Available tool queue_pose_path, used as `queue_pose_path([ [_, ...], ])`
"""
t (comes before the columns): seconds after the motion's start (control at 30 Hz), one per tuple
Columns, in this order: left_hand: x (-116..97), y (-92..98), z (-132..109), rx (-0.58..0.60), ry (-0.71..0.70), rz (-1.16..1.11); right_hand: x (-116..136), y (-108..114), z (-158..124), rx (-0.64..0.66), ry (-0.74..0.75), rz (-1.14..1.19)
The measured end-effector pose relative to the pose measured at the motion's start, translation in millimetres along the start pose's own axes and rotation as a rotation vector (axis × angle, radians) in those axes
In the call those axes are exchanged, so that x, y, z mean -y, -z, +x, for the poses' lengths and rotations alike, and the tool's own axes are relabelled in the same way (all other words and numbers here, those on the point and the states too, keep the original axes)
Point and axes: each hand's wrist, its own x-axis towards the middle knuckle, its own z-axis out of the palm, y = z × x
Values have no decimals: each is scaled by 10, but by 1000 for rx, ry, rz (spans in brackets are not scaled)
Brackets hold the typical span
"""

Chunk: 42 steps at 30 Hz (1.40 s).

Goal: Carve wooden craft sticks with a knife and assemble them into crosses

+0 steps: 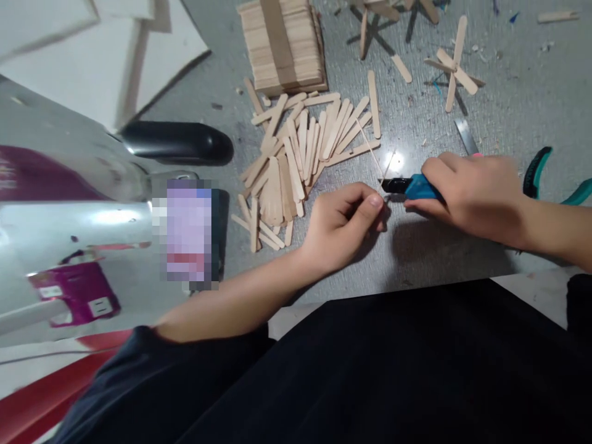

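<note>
My left hand (349, 222) is closed in a pinch on a thin wooden stick (387, 168), which rises from its fingertips. A second fine sliver (369, 148) slants away from the same spot toward the upper left. My right hand (478, 188) grips a blue utility knife (423, 187). Its dark blade points left and meets the thin stick just above my left fingertips; whether it cuts in cannot be made out. Beside my left hand lies a loose pile of wooden craft sticks (303, 145). Green-handled pliers (536, 172) lie partly hidden beyond my right wrist.
A banded bundle of craft sticks (303, 46) sits at the back. Crossed-stick assemblies (454, 69) stand at the back right. A metal blade (466, 137) lies near my right hand. Leftward are a black-handled object (178, 142), a blurred-out phone-like item (189, 231) and a purple packet (76, 293).
</note>
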Motion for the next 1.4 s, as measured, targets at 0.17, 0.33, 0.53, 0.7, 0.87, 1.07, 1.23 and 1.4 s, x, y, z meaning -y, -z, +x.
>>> queue_pose_path([
  [0.17, 115, -19, 29, 29, -130, -332, -87, -123, 10, -323, 134, -12],
  [0.33, 113, -8, 47, 14, -201, -354, -121, -207, 24, -231, 53, 53],
  [0.53, 111, -22, 61, 31, -192, -308, -177, -222, 2, -161, -17, 155],
  [0.7, 82, -38, 90, 40, -251, -286, -193, -159, 9, -100, 34, 130],
  [0.87, 52, -51, 94, 60, -232, -315, -209, -90, 44, -11, 83, 84],
  [1.07, 60, -80, 93, 63, -185, -444, -257, -123, 48, -58, 90, 55],
  [1.23, 89, -89, 82, 39, -139, -440, -272, -151, 37, -65, 47, 37],
  [1.4, 123, -111, 82, -21, -138, -395, -247, -130, 36, -50, -20, 10],
])
